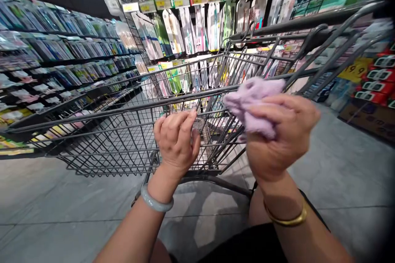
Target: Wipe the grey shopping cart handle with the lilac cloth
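Observation:
A dark wire shopping cart (123,139) stands in front of me, its basket bare inside. My left hand (176,139), with a pale bangle on the wrist, is closed over the cart's near rim bar. My right hand (279,137), with a gold bangle on the wrist, is closed on a bunched lilac cloth (251,98), held against the rim bar just right of the left hand. Part of the cloth is hidden under the fingers.
Shelves of packaged goods (61,49) line the aisle on the left. Hanging packets with yellow price tags (197,20) fill the rack beyond the cart. Red boxes (378,86) sit low at the right. The floor (339,181) is grey tile.

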A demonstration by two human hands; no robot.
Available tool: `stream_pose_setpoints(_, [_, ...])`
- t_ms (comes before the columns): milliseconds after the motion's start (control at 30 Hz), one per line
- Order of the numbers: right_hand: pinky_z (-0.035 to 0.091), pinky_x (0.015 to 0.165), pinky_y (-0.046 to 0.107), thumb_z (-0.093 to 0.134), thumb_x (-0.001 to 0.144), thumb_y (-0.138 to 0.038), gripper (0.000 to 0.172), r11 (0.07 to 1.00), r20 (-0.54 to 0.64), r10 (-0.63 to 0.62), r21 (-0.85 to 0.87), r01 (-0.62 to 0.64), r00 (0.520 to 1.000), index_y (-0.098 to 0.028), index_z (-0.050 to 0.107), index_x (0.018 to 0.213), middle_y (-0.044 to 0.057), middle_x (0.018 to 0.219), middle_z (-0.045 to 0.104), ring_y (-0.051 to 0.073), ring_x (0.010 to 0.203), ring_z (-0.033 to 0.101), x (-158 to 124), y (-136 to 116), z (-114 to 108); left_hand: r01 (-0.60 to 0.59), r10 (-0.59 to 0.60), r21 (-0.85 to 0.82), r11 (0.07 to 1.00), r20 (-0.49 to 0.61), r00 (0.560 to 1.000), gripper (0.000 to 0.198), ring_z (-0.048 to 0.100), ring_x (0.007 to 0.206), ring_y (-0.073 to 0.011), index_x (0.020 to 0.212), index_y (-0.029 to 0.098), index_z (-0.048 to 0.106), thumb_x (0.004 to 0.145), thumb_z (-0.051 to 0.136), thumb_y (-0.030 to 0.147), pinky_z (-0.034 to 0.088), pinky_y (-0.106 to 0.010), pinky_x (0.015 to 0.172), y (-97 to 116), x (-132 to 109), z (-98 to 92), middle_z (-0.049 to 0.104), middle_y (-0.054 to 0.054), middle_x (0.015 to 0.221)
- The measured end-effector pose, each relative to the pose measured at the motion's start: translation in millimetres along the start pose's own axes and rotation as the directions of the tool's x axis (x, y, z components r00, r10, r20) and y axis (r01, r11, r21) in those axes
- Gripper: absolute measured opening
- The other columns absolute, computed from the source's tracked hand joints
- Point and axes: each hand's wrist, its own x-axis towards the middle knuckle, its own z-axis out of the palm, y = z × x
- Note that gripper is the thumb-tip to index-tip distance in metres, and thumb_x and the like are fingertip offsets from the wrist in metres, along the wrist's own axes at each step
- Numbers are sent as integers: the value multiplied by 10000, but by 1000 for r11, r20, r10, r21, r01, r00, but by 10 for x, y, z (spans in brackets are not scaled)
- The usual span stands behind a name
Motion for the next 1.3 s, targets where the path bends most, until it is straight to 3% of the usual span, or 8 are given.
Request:
stream_pose_setpoints(133, [455, 943, 443, 731, 806, -154, 172, 992, -68, -93, -93, 86, 993, -264, 700, 934, 40, 991, 664, 237, 1038, 548, -125, 57, 108, -34, 35, 18, 999, -33, 999, 611, 589, 1142, -258, 1419, 246, 519, 827, 644, 164, 394, -455, 1082, -41, -24, 35, 619, -125, 1203])
stream_pose_setpoints(300, [402, 916, 412, 651, 867, -185, 120, 985, 144, -155, -53, 164, 977, -290, 696, 905, -18, 969, 723, 201, 1030, 561, -601, -249, 328, -44, 47, 32, 999, -89, 995, 637, 547, 1239, -312, 1427, 231, 516, 814, 678, 171, 410, -485, 1061, -132, -86, 152, 549, -180, 1311])
stream_pose_setpoints(433, [399, 921, 382, 674, 868, -208, 114, 986, 207, -167, 47, 161, 964, -308, 699, 917, -36, 995, 715, 175, 1039, 571, -391, -217, 169, -26, 29, 56, 998, -69, 997, 653, 541, 1241, -330, 1430, 227, 510, 803, 684, 180, 421, -501, 1034, -173, -110, 178, 521, -204, 1356])
stream_pose_setpoints(567, [430, 968, 409, 698, 853, -231, 82, 1000, 28, -5, -17, 5, 1000, -286, 698, 914, -11, 992, 664, 191, 1018, 578, -42, -24, 24, 3, -1, 55, 998, -33, 999, 617, 539, 1234, -332, 1426, 274, 503, 832, 661, 213, 425, -514, 1021, -166, -115, 155, 533, -181, 1355])
stream_pose_setpoints(667, [421, 971, 422, 665, 864, -223, 99, 998, 28, -23, -51, 25, 999, -300, 699, 916, -11, 982, 666, 200, 1033, 577, -212, -67, 130, 39, -37, 53, 998, -32, 999, 570, 519, 1259, -329, 1419, 268, 510, 864, 638, 251, 413, -538, 1047, -161, -132, 155, 511, -166, 1402])
stream_pose_setpoints(833, [365, 967, 392, 621, 888, -188, 164, 980, 294, -183, -20, 197, 938, -326, 708, 905, -63, 1027, 708, 161, 1073, 548, -761, -336, 354, -20, 25, 103, 995, -45, 999, 554, 509, 1294, -281, 1480, 261, 444, 938, 559, 259, 434, -532, 1076, -202, -157, 199, 454, -111, 1468])
stream_pose_setpoints(1100, [381, 965, 400, 689, 864, -229, 120, 1000, 94, 1, -25, 2, 996, -316, 693, 947, 7, 1008, 649, 209, 1091, 515, -197, -117, 100, 4, -4, 90, 996, -10, 1000, 471, 459, 1384, -290, 1437, 181, 493, 1004, 436, 359, 420, -613, 1071, -157, -178, 168, 424, -126, 1525])
stream_pose_setpoints(1300, [356, 961, 406, 613, 864, -176, 154, 978, 248, -194, -25, 206, 949, -297, 688, 924, -31, 955, 699, 185, 1050, 551, -657, -211, 305, 97, -98, 51, 994, 25, 995, 462, 482, 1384, -297, 1448, 252, 483, 998, 465, 354, 368, -629, 1171, -104, -171, 146, 496, -121, 1479])
